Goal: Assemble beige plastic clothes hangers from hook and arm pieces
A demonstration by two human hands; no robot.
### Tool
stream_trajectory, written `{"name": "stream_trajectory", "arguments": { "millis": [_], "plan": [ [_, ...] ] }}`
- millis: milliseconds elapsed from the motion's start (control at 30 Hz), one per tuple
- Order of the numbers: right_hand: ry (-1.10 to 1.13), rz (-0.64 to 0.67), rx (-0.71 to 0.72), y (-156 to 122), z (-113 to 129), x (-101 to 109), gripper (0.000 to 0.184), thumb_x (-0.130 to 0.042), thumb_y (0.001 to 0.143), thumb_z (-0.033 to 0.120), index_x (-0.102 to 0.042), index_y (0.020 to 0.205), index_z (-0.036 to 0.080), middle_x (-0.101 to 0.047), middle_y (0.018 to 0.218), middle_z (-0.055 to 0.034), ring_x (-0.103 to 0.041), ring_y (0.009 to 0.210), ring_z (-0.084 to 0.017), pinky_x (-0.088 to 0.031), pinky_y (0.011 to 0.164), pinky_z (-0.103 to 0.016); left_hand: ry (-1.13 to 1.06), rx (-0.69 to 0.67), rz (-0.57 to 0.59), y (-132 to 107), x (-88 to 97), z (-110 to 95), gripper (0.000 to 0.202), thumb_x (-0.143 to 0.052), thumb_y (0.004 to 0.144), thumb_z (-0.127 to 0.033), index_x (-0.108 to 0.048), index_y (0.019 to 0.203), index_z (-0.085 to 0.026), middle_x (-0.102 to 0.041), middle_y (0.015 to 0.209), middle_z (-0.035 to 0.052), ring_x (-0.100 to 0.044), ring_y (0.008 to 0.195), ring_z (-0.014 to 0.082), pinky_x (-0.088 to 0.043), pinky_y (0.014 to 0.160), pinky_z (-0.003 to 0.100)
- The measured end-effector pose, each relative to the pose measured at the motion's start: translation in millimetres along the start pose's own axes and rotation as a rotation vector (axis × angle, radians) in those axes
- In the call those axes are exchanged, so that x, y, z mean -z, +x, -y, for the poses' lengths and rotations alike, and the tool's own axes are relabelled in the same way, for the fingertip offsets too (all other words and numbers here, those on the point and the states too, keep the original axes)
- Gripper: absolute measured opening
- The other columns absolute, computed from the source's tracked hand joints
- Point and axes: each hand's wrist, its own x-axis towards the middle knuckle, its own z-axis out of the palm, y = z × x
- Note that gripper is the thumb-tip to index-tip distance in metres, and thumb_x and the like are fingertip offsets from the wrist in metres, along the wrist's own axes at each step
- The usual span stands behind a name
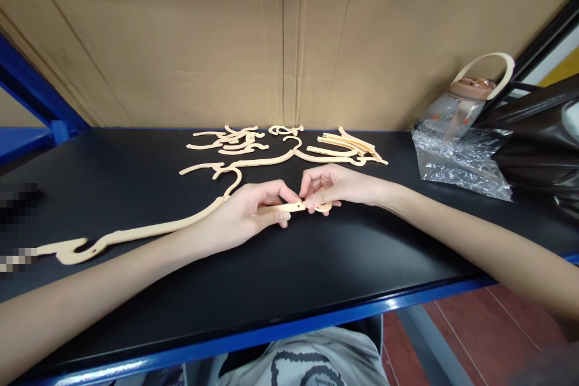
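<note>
My left hand [246, 212] is closed, thumb and fingers pinching a cream plastic hanger arm [294, 207] with a small hole near its end. Against that end, my right hand [328, 186] pinches a small curved cream piece, which looks like a hanger hook [324, 208]; the fingers hide part of it. Whether the two pieces are joined, I cannot tell. Beyond my left forearm lies a long cream hanger [158, 229] with its hook pointing away from me. Another hanger [262, 162], hook upward, lies just past both hands.
Loose hanger arms [242, 140] lie at the back, beside a few hooks [284, 130]. To their right is a pile of straighter arms [348, 146]. A bottle with a handle [470, 93] and a clear plastic bag [461, 163] stand at right. Cardboard [190, 42] walls the back.
</note>
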Motion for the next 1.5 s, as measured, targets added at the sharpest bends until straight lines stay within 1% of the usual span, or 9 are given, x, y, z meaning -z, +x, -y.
{"name": "stream_trajectory", "arguments": {
  "millis": [133,300,467,700,933,1100,1200,1367,1500],
  "plan": [
    [0.019,0.037,0.01,0,0,0,0.016,-0.075,0.074,0.023,-0.062,0.078,0.013,-0.065,0.064,0.0042,-0.055,0.053,-0.004,-0.036,0.045,-0.014,0.009,0.0,0.025,-2,-0.8,0,0.02,-0.058,0.085,-0.03,-0.062,0.1,-0.019,-0.069,0.087,0.0028,-0.061,0.075,0.0149,-0.047,0.073,0.03],
    [-0.031,0.003,0.014,0,0,-1,0.018,-0.076,0.072,0.026,-0.063,0.076,0.013,-0.064,0.064,0.0042,-0.057,0.058,-0.006,-0.045,0.056,-0.02,0.011,0.02,0.006,-2,-0.4,1,0.02,-0.059,0.084,-0.031,-0.063,0.1,-0.019,-0.07,0.088,0.0024,-0.062,0.075,0.0149,-0.047,0.073,0.03],
    [-0.211,0.004,-0.012,-2,5,0,0.032,-0.07,0.077,0.04,-0.057,0.065,0.013,-0.062,0.059,0.0032,-0.045,0.046,-0.004,-0.034,0.046,-0.018,-0.024,0.025,-0.013,-1,-1.5,0,0.02,-0.061,0.082,-0.029,-0.064,0.098,-0.019,-0.07,0.091,0.0026,-0.061,0.074,0.0139,-0.047,0.074,0.029],
    [-0.212,0.095,-0.012,-4,4,3,0.033,-0.067,0.081,0.039,-0.055,0.065,0.013,-0.063,0.056,0.0023,-0.035,0.044,-0.003,-0.023,0.043,-0.018,-0.025,0.035,-0.013,-2,-4.6,-1,0.02,-0.061,0.082,-0.028,-0.064,0.099,-0.018,-0.07,0.088,0.0025,-0.059,0.075,0.0134,-0.045,0.073,0.028],
    [-0.272,0.098,-0.011,-5,4,4,0.032,-0.069,0.08,0.037,-0.058,0.063,0.013,-0.062,0.054,0.0036,-0.037,0.045,-0.003,-0.025,0.044,-0.018,0.098,-0.015,-0.015,0,-5.9,-4,0.028,-0.053,0.085,-0.022,-0.064,0.111,-0.021,-0.066,0.071,-0.0021,-0.061,0.071,0.0131,-0.046,0.069,0.024],
    [-0.308,0.097,-0.016,-6,7,2,0.033,-0.071,0.078,0.039,-0.058,0.062,0.013,-0.062,0.054,0.0032,-0.037,0.046,-0.003,-0.025,0.045,-0.018,0.271,-0.151,0.007,-1,-5.6,-8,0.032,-0.049,0.084,-0.015,-0.067,0.109,-0.02,-0.068,0.088,0.0004,-0.061,0.071,0.0107,-0.047,0.07,0.021],
    [-0.356,0.074,-0.003,-8,8,0,0.035,-0.07,0.077,0.042,-0.058,0.062,0.013,-0.062,0.055,0.0024,-0.042,0.048,-0.004,-0.027,0.046,-0.019,0.311,-0.16,0.03,-2,-6.0,-7,0.036,-0.046,0.086,-0.012,-0.065,0.114,-0.023,-0.068,0.1,-0.0002,-0.062,0.072,0.0087,-0.047,0.069,0.019],
    [-0.502,0.007,0.081,-12,9,-3,0.036,-0.066,0.08,0.046,-0.061,0.064,0.013,-0.06,0.056,0.0027,-0.046,0.052,-0.006,-0.029,0.049,-0.02,0.406,-0.126,-0.014,-3,-7.9,-6,0.038,-0.045,0.087,-0.009,-0.062,0.116,-0.028,-0.068,0.091,-0.0045,-0.063,0.071,0.0083,-0.044,0.064,0.019],
    [-0.586,-0.022,0.137,-14,9,-4,0.035,-0.065,0.082,0.045,-0.061,0.065,0.014,-0.059,0.056,0.0035,-0.046,0.051,-0.006,-0.028,0.049,-0.019,0.392,-0.148,-0.028,-3,-8.3,-8,0.031,-0.046,0.09,-0.015,-0.062,0.114,-0.026,-0.068,0.095,-0.0042,-0.062,0.07,0.0072,-0.044,0.066,0.018]
  ]
}}
